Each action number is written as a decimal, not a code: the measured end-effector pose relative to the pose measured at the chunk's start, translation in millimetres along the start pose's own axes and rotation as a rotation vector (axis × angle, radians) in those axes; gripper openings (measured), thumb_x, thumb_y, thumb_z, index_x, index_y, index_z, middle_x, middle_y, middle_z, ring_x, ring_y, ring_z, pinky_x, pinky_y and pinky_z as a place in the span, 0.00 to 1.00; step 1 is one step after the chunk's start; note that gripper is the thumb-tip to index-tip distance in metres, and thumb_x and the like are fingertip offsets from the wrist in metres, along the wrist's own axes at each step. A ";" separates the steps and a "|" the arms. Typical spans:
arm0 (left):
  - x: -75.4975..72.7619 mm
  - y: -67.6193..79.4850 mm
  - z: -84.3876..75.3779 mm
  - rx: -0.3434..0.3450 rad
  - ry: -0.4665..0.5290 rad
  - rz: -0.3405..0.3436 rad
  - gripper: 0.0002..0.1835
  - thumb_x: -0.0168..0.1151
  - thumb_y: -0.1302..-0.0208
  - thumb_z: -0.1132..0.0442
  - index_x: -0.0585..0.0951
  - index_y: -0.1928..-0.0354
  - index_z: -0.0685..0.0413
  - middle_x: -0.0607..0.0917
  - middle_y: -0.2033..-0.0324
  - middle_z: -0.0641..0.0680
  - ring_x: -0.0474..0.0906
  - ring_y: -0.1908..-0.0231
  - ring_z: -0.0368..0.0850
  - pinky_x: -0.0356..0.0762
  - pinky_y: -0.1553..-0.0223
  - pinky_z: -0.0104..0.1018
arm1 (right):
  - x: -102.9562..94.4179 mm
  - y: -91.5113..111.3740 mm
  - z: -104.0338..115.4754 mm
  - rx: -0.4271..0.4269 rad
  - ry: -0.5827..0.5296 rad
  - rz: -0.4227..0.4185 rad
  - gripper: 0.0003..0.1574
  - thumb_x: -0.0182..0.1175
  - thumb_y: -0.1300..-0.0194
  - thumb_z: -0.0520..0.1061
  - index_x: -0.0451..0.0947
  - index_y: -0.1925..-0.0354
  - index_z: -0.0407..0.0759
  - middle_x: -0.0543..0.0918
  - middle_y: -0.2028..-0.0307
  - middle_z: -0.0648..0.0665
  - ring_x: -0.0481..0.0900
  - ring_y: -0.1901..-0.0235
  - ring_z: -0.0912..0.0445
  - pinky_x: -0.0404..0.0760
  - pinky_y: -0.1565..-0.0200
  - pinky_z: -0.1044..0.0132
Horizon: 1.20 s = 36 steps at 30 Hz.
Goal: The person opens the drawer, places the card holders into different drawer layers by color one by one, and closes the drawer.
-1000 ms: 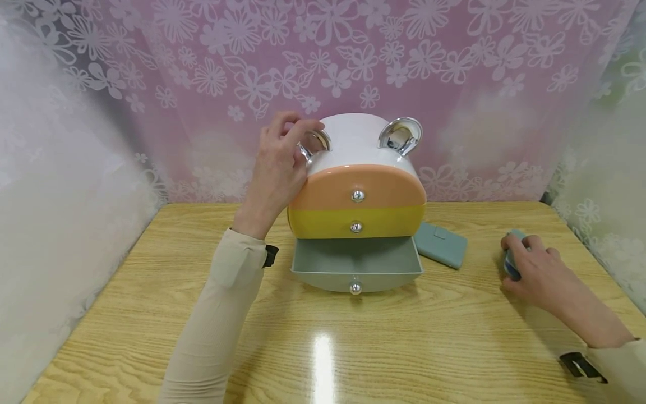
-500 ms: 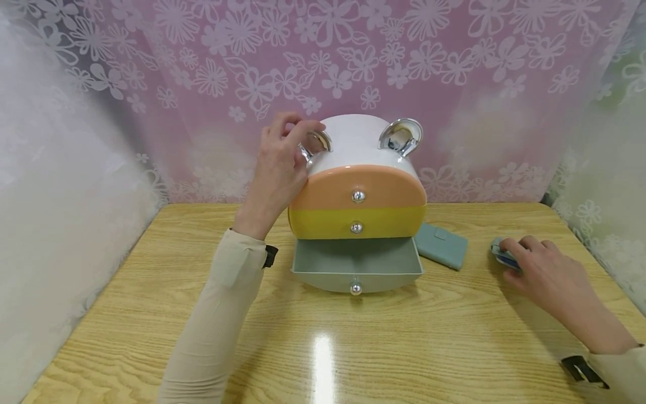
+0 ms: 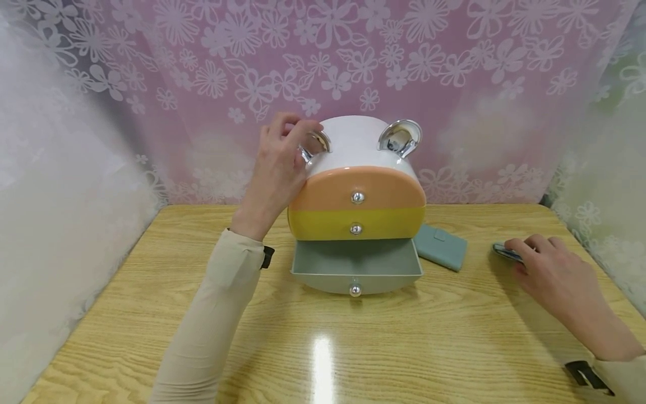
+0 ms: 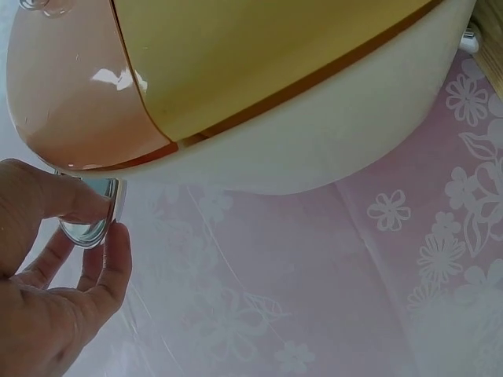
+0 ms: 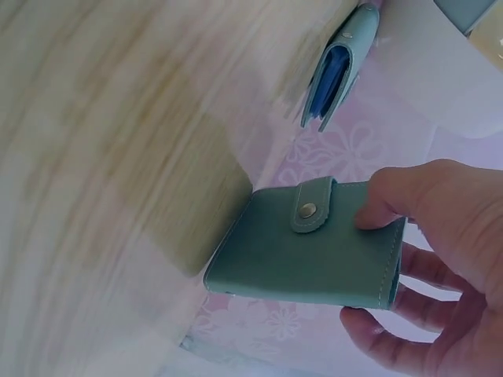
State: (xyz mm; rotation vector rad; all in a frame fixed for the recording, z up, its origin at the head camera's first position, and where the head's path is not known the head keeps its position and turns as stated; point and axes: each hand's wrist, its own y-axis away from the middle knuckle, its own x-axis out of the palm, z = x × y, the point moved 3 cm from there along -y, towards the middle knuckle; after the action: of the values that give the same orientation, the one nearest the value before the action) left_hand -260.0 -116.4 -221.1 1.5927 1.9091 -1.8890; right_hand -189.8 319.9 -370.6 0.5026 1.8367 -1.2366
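Note:
A small storage box (image 3: pixel 355 140) with a white shell and silver ear-shaped handles stands mid-table. My left hand (image 3: pixel 280 163) grips its left ear (image 4: pixel 85 228) between thumb and fingers. The bottom green drawer (image 3: pixel 353 283) is pulled out with nothing visible inside; the orange drawer (image 3: pixel 323 188) and yellow drawer (image 3: pixel 323 223) are closed. At the right of the table, my right hand (image 3: pixel 555 275) pinches a green snap-tab card wallet (image 5: pixel 291 243), thumb on its face and fingers behind. One edge of that wallet is near or on the tabletop; contact is unclear.
A second green wallet (image 3: pixel 441 247) lies on the wooden table (image 3: pixel 454 348) just right of the box; the right wrist view shows blue inside it. Flowered pink cloth (image 3: pixel 353 67) hangs behind the table, with pale cloth at both sides.
The wallet in my right hand has turned from lying lengthwise away from me to pointing left, seen nearly edge-on. My left hand keeps its hold on the ear.

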 end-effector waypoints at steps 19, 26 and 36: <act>0.5 2.1 -0.2 -0.022 -0.026 -0.006 0.24 0.52 0.35 0.79 0.81 0.45 0.48 0.72 0.45 0.59 0.69 0.45 0.59 0.71 0.43 0.45 | -10.0 -2.3 6.6 -0.092 -0.004 -0.176 0.41 0.27 0.22 0.61 0.81 0.61 0.38 0.79 0.70 0.35 0.74 0.75 0.39 0.64 0.82 0.55; 0.6 1.9 -0.1 -0.015 -0.019 -0.015 0.23 0.52 0.35 0.79 0.81 0.45 0.49 0.73 0.46 0.59 0.70 0.46 0.58 0.66 0.43 0.45 | -14.7 -6.3 12.6 -0.110 -0.012 -0.245 0.35 0.32 0.24 0.55 0.81 0.62 0.36 0.80 0.69 0.33 0.74 0.76 0.38 0.70 0.79 0.48; 0.8 -0.2 -0.1 0.008 -0.020 -0.028 0.24 0.50 0.36 0.80 0.81 0.45 0.50 0.74 0.47 0.59 0.73 0.48 0.56 0.62 0.43 0.45 | -25.0 -10.6 22.8 -0.103 -0.039 -0.310 0.33 0.37 0.24 0.54 0.82 0.63 0.33 0.79 0.68 0.32 0.74 0.73 0.35 0.71 0.73 0.45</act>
State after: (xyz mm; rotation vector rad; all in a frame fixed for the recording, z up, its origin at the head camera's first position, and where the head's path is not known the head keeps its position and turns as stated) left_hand -260.5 -115.8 -221.4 1.5509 1.9292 -1.9179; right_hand -173.7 297.9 -347.9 0.1384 1.9850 -1.3335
